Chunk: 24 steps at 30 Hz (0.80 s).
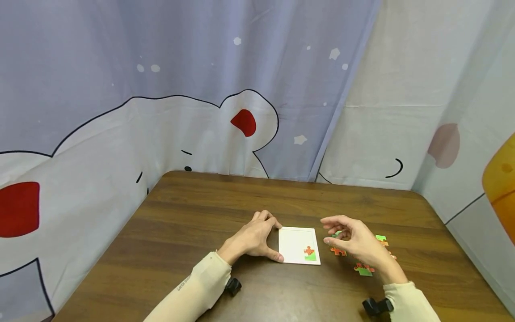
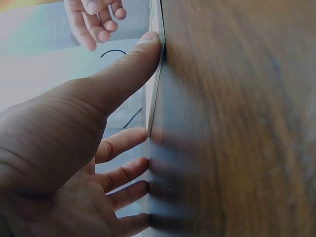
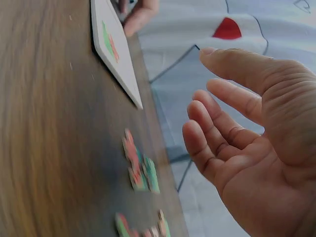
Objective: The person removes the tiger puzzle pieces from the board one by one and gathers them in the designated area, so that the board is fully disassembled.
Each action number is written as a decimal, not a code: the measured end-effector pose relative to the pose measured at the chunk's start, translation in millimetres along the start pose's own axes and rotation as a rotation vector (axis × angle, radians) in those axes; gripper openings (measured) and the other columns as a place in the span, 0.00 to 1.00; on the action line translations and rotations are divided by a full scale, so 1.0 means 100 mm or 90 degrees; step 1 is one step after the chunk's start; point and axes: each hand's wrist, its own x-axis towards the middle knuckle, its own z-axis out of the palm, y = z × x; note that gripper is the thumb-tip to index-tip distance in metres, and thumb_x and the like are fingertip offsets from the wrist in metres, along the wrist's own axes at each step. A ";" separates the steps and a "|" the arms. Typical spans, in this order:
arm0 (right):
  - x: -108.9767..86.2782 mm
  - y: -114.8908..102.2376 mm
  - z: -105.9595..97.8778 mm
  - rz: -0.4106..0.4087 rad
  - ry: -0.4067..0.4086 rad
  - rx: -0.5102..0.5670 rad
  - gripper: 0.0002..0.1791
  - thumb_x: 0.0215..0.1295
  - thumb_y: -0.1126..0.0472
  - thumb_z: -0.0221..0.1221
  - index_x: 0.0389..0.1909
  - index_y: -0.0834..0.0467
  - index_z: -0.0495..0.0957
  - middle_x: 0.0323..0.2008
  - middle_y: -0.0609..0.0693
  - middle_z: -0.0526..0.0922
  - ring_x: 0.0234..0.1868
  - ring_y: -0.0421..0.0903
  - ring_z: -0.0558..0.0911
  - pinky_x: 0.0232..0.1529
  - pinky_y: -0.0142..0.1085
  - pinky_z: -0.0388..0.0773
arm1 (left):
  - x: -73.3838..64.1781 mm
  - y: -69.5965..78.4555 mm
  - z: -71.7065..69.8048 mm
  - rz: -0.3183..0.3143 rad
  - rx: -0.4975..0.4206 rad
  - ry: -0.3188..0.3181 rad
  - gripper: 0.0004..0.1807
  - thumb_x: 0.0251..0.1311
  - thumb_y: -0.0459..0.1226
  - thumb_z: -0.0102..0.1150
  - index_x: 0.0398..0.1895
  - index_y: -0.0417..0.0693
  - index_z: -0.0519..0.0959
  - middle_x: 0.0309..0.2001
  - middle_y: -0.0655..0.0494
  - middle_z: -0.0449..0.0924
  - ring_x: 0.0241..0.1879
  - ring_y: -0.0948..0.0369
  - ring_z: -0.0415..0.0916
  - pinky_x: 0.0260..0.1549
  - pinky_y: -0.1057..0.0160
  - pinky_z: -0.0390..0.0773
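Note:
A white puzzle tray (image 1: 293,239) lies flat on the table. One red-and-green puzzle piece (image 1: 310,254) sits in its near right corner. My left hand (image 1: 257,237) spans the tray's left side, thumb on the near left corner and index fingertip at the far left corner; its other fingertips touch the wood in the left wrist view. Just right of the tray, my right hand (image 1: 356,239) hovers with relaxed fingers, holding nothing. Loose red-and-green puzzle pieces (image 1: 338,252) lie under and beside it, partly hidden by it in the head view; the right wrist view shows several pieces (image 3: 136,163) on the table.
The brown wooden table (image 1: 193,210) extends on all sides of the tray. More loose pieces (image 1: 364,269) lie right of my right wrist. A printed curtain (image 1: 193,129) hangs behind the table's far edge and along both sides.

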 end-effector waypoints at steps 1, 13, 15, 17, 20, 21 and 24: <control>0.02 0.00 0.04 -0.003 -0.008 0.003 0.24 0.69 0.62 0.78 0.63 0.59 0.85 0.53 0.62 0.89 0.50 0.53 0.87 0.48 0.35 0.86 | 0.00 0.00 0.00 0.000 0.001 0.000 0.51 0.45 0.63 0.90 0.70 0.50 0.81 0.68 0.51 0.74 0.65 0.53 0.70 0.64 0.55 0.79; 0.09 0.04 0.29 0.000 -0.087 0.042 0.28 0.67 0.65 0.79 0.64 0.70 0.82 0.53 0.64 0.88 0.49 0.58 0.88 0.52 0.36 0.87 | 0.00 -0.01 0.01 0.000 -0.002 0.001 0.50 0.46 0.63 0.90 0.70 0.50 0.81 0.68 0.51 0.74 0.65 0.53 0.71 0.64 0.54 0.79; 0.09 0.05 0.30 0.009 -0.093 0.046 0.27 0.67 0.65 0.78 0.63 0.70 0.83 0.53 0.63 0.88 0.49 0.56 0.88 0.52 0.35 0.87 | 0.00 -0.01 0.01 -0.001 -0.001 0.000 0.50 0.46 0.63 0.90 0.70 0.50 0.81 0.68 0.50 0.74 0.65 0.53 0.71 0.64 0.54 0.79; 0.09 0.06 0.31 0.021 -0.101 0.050 0.26 0.67 0.65 0.78 0.62 0.69 0.83 0.52 0.62 0.88 0.48 0.54 0.88 0.51 0.34 0.87 | 0.00 -0.01 0.01 -0.001 0.000 -0.001 0.50 0.46 0.63 0.90 0.70 0.50 0.81 0.68 0.50 0.74 0.65 0.53 0.71 0.64 0.54 0.79; 0.08 0.08 0.31 0.035 -0.115 0.053 0.24 0.67 0.65 0.79 0.60 0.68 0.84 0.51 0.60 0.88 0.48 0.52 0.88 0.50 0.33 0.86 | 0.01 -0.01 0.01 0.000 0.000 -0.001 0.50 0.46 0.63 0.90 0.70 0.50 0.81 0.68 0.50 0.74 0.65 0.53 0.71 0.64 0.55 0.79; 0.08 0.08 0.31 0.036 -0.120 0.053 0.24 0.67 0.65 0.79 0.59 0.68 0.84 0.51 0.60 0.88 0.48 0.52 0.88 0.50 0.33 0.86 | 0.01 0.00 0.01 0.000 0.000 -0.002 0.50 0.46 0.63 0.90 0.70 0.50 0.81 0.68 0.51 0.74 0.65 0.53 0.71 0.64 0.55 0.79; 0.08 0.10 0.30 0.032 -0.130 0.052 0.24 0.66 0.64 0.79 0.59 0.68 0.83 0.52 0.59 0.88 0.48 0.51 0.88 0.51 0.34 0.87 | 0.01 0.00 0.00 0.000 -0.001 -0.001 0.50 0.46 0.63 0.90 0.70 0.50 0.81 0.68 0.51 0.74 0.65 0.53 0.71 0.64 0.55 0.79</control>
